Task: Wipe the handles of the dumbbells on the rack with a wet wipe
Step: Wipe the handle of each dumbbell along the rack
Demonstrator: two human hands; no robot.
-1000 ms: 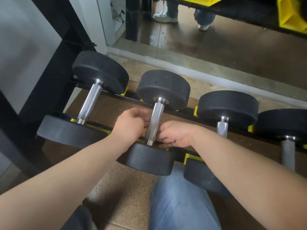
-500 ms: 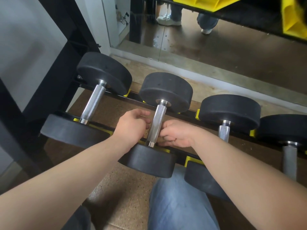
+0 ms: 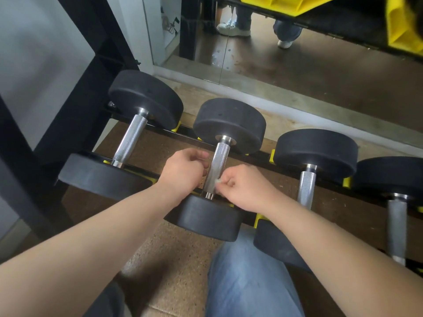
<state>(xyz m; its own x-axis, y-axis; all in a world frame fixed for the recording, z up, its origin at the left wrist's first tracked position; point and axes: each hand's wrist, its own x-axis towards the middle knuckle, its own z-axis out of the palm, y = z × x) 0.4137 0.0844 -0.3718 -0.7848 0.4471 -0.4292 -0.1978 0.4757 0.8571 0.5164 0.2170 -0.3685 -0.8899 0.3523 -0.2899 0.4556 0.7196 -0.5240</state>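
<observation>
Four dumbbells [image 3: 229,124], black rack [image 3: 98,65], cork floor [image 3: 174,259], mirror [image 3: 297,65]; R hand [image 3: 245,188] pinches wipe [image 3: 218,180], L hand [image 3: 183,170] grip unclear.

We find no legible text, number, brand or sign. The dumbbells [image 3: 229,124] and the rack [image 3: 75,106] show no marking that we can read.

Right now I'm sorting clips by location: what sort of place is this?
Most likely a gym: a row of black dumbbells sits on a black-and-yellow rack, with a wall mirror behind and speckled flooring below.
</observation>
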